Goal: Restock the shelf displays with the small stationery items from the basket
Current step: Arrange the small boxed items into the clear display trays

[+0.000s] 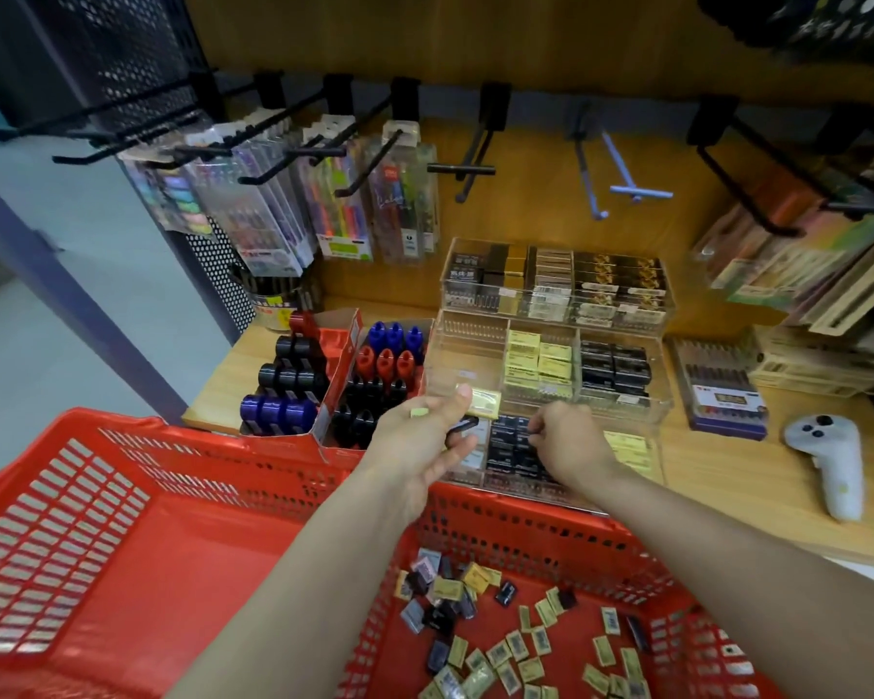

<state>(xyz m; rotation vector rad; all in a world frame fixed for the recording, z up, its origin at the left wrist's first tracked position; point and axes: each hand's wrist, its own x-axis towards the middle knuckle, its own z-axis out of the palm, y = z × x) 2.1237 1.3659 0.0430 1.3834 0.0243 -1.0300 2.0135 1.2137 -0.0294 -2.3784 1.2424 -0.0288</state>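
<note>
Left hand (425, 436): pinched yellow packet (483, 402) over clear tray (621, 396), 12 o'clock of basket (182, 502). Right hand (568, 441): fingers curled on black packets (513, 443). Loose packets (515, 643): basket's 5 o'clock corner.

Basket (122, 496) sits nearest, below both sets of fingers, loose small packets (505, 643) in its right part under the right forearm. Left fingers (455, 449) and right fingers (538, 426) hover over the front tray (626, 466) on the shelf (727, 471), middle tray (546, 365) just behind them, back tray (556, 282) behind that. Left of the left fingers stands the cardboard box of rolls (324, 385); right of the right fingers lie the pen box (722, 385) and, further right, the controller (828, 461); hanging pen packs (293, 194) behind and to the left.
</note>
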